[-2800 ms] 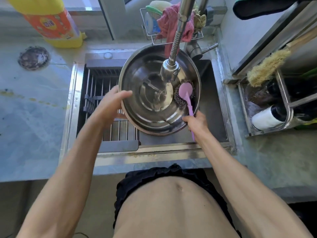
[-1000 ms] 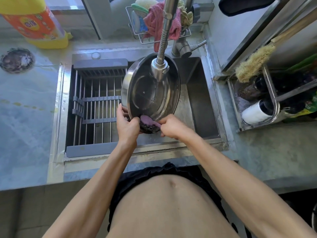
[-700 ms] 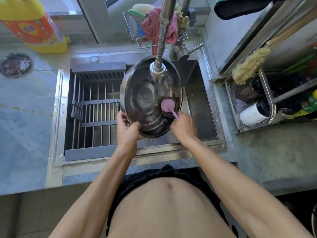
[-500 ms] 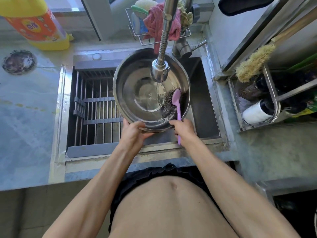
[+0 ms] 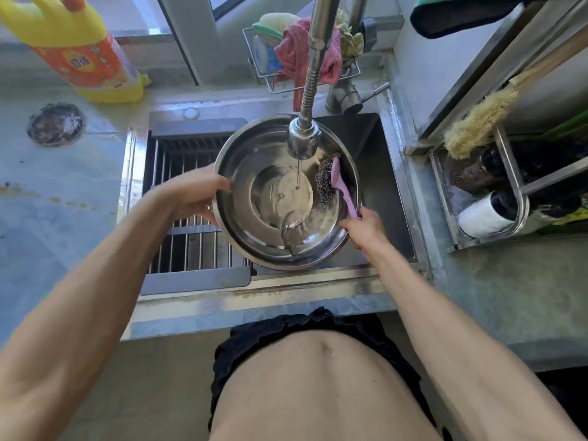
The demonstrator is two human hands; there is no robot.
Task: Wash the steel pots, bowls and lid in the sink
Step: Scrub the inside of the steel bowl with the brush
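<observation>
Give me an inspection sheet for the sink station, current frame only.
Surface: grey stone counter, stained; steel sink set into it, with a drain rack on its left side.
Job's things: steel bowl under the faucet head, thin stream running; pink-handled steel-wool scrubber on the bowl's inner right wall.
Clutter: yellow detergent bottle; wire caddy of cloths and sponges; side rack with a brush.
Grips: left hand holds the bowl's left rim; right hand holds the scrubber handle.
Cables: nothing seen.
Surroundings: window frame behind the sink.
</observation>
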